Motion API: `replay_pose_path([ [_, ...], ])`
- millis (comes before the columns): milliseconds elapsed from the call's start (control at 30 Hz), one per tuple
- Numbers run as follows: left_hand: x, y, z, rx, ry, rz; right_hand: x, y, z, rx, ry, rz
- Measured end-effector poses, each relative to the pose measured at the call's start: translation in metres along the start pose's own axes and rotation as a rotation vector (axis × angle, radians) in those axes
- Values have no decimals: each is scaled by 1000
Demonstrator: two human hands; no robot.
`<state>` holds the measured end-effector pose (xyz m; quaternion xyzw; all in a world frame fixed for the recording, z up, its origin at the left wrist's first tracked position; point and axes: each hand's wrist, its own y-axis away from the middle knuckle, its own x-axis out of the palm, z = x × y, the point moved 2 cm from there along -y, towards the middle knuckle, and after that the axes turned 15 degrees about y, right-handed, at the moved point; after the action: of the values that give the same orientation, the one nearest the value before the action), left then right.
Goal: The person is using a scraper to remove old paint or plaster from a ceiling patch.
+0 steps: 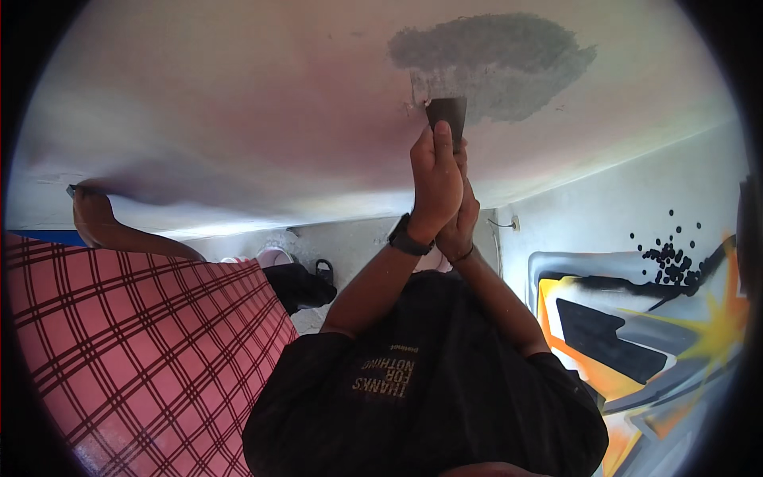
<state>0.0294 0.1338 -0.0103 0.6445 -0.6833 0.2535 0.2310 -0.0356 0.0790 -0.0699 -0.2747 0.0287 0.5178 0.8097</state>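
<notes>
Both my arms reach up to a pale painted surface point(262, 103). My left hand point(437, 179), with a dark watch on its wrist, is closed round a dark flat scraper point(447, 113), its thumb lying along the blade. My right hand point(461, 219), with a thin band at the wrist, presses against the left from the side and behind. Its fingers are partly hidden, and so is the scraper's handle. The blade's wide edge meets the surface just below a rough grey patch point(509, 63). Thin scraped marks show between blade and patch.
At the left another person's hand point(95, 215) touches the same surface, holding a small thin-edged thing. A pink plaid surface point(143, 342) fills the lower left. Black cloth point(298, 288), a sandal point(324, 270) and a bucket point(274, 257) lie beyond. A painted wall point(636, 318) stands right.
</notes>
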Motion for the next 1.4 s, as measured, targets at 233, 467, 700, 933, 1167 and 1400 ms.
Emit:
replay_pose_path([
  [233,-5,-8,-1,-57,69,24,8,-6,1,-13,29,-34],
  [467,-5,-11,-11,-102,140,34,15,-7,6,-25,10,-45],
  [700,-4,-1,-25,-122,131,-10,17,1,19,-37,-26,-75],
  [933,-10,-3,-26,-145,149,22,19,-1,24,-57,15,-57],
  [1167,-13,-2,-27,-143,99,-12,21,2,26,-39,30,-53],
  [1400,-16,1,-30,-132,126,-24,24,6,28,-30,12,-37],
])
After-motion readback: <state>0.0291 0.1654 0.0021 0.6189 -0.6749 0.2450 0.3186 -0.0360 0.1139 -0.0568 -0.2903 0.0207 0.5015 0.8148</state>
